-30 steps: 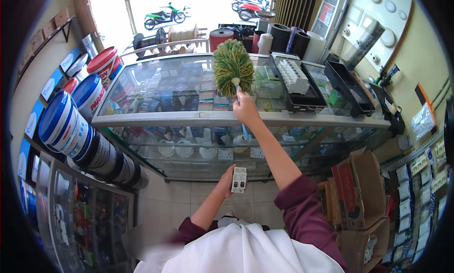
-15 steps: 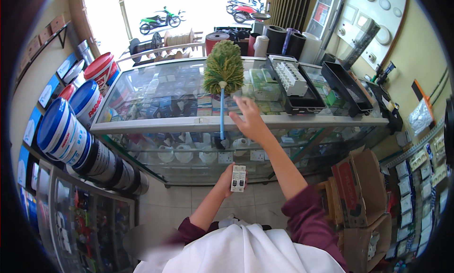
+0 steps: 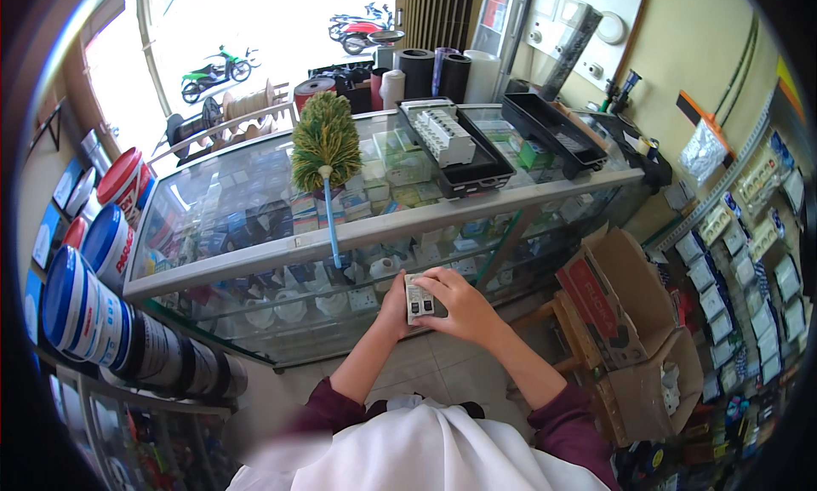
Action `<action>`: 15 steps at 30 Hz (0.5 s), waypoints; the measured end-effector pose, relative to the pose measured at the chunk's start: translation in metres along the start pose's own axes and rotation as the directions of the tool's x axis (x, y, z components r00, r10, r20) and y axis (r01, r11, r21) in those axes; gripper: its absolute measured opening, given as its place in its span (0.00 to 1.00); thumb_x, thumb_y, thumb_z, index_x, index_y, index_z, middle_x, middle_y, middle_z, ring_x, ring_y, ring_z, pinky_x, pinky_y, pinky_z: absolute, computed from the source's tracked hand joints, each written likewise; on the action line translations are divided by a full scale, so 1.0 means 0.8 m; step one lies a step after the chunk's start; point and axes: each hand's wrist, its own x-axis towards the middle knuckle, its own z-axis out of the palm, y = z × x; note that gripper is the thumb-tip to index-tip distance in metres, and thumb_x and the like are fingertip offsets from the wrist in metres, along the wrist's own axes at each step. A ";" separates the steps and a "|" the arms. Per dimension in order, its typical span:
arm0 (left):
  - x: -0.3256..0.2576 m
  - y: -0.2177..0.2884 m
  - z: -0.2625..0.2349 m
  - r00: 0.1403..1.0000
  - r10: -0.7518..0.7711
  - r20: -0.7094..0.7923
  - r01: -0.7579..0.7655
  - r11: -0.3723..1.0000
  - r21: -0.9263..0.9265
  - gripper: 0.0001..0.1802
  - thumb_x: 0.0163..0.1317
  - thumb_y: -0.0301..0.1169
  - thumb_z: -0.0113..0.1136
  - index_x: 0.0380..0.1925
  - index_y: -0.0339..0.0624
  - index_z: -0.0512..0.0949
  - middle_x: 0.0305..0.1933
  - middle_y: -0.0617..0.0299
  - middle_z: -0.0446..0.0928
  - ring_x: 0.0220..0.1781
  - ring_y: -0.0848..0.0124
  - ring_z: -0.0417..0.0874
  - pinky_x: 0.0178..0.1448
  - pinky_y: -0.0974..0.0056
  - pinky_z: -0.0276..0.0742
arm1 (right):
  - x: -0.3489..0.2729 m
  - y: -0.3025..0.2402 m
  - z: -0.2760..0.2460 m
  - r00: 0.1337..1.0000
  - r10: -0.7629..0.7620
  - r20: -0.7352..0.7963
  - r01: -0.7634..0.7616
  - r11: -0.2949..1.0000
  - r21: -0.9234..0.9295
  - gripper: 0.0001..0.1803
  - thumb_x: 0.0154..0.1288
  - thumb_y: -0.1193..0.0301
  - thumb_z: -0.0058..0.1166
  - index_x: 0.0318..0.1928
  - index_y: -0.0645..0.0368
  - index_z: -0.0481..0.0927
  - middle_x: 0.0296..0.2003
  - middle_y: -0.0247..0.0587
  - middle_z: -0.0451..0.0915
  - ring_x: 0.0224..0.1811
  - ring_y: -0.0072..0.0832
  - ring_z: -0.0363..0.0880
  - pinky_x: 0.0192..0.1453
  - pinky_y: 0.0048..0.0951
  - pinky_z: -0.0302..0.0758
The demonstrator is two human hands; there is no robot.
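My left hand (image 3: 393,306) and my right hand (image 3: 455,304) are together in front of me, both closed around a small white packaged item (image 3: 419,298) with dark squares on it. They sit below the front edge of a glass display counter (image 3: 281,246). A green and yellow duster (image 3: 325,144) with a light blue handle lies on the counter top, its handle end pointing toward my hands, and neither hand touches it.
A black tray (image 3: 489,169) with white parts and another black tray (image 3: 553,127) sit on the counter's right side. Stacked blue and red paint buckets (image 3: 89,304) stand at left. An open cardboard box (image 3: 625,321) stands at right, beside wall racks of packaged goods (image 3: 749,236).
My right hand let go of the duster, which now lies on the counter, and came down to join my left hand on the small package.
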 end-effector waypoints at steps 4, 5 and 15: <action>0.012 -0.003 0.005 0.994 0.028 0.107 -0.030 0.999 0.019 0.28 0.67 0.51 0.24 0.42 0.45 0.72 0.34 0.60 0.77 0.31 0.67 0.79 0.32 0.62 0.77 | -0.007 -0.004 -0.005 0.993 -0.023 -0.115 0.019 0.999 -0.042 0.32 0.42 0.67 0.66 0.51 0.60 0.71 0.45 0.44 0.69 0.48 0.41 0.68 0.51 0.36 0.68; 0.010 -0.002 0.009 0.993 0.026 0.115 -0.029 0.999 0.024 0.28 0.67 0.51 0.24 0.42 0.45 0.72 0.34 0.60 0.77 0.31 0.67 0.79 0.32 0.62 0.77 | -0.008 -0.007 -0.006 0.990 -0.034 -0.136 0.027 0.998 -0.058 0.32 0.42 0.68 0.66 0.51 0.60 0.71 0.45 0.44 0.70 0.47 0.41 0.68 0.51 0.36 0.68; -0.003 0.019 0.060 0.986 0.068 0.155 -0.089 0.987 0.134 0.26 0.66 0.53 0.31 0.44 0.47 0.71 0.37 0.61 0.77 0.36 0.68 0.79 0.39 0.63 0.76 | -0.010 -0.008 -0.047 0.966 -0.046 -0.256 0.017 0.993 -0.113 0.30 0.41 0.69 0.66 0.50 0.60 0.73 0.42 0.43 0.71 0.44 0.39 0.71 0.47 0.34 0.71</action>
